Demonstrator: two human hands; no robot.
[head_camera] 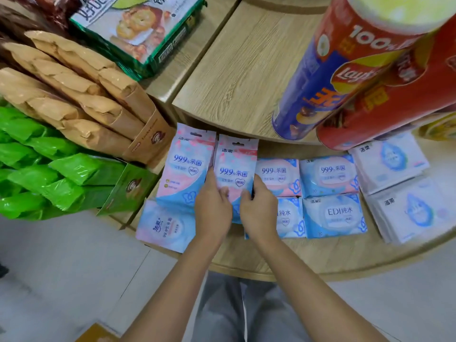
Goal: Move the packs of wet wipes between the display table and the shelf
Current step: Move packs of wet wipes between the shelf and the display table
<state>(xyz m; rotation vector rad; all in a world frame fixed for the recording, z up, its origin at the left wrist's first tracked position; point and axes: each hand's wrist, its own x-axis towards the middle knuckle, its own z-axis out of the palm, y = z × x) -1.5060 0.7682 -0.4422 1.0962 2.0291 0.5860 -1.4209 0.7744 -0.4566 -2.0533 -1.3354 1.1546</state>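
Hands hold one pink-and-blue wet wipes pack [235, 169] over the lower tier of a round wooden display table [320, 257]. The left hand [213, 208] grips the pack's left side; the right hand [259, 211] pinches its lower right edge. A matching pack [188, 166] lies just left. More wipes packs [328, 174] lie flat to the right. Crisp tubes [320, 95] stand far right.

Single head-worn camera, looking steeply down (wide-angle), close over the display table [320, 262]
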